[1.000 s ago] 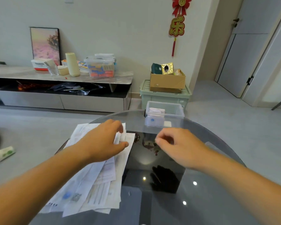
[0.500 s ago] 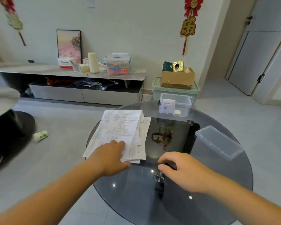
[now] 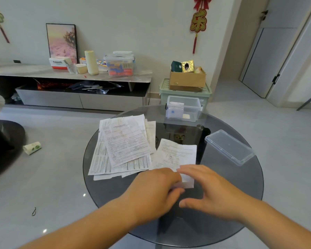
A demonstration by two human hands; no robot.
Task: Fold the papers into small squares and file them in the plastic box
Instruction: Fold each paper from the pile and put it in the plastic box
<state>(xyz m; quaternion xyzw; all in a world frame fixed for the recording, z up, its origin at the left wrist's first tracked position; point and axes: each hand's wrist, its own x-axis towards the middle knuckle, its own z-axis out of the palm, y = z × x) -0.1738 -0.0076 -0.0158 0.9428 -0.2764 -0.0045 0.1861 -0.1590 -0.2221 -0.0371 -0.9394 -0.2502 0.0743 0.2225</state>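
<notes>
On the round dark glass table (image 3: 115, 191), the left hand (image 3: 154, 191) pinches a single white printed sheet's (image 3: 176, 155) near edge; the right hand (image 3: 210, 191) hovers open, empty. Slick glass could skew the fold. The clear plastic box (image 3: 184, 108) waits beyond.

We are looking at a round table (image 3: 104, 191) of dark smoked glass, smooth and glossy, catching small glints of light. The papers (image 3: 122, 146) on it are looking thin, matt and creased, printed in fine text. The box (image 3: 184, 109) and its lid (image 3: 229, 147) are showing as clear, smooth plastic. The carton (image 3: 187, 80) behind is looking like dull brown cardboard.
</notes>
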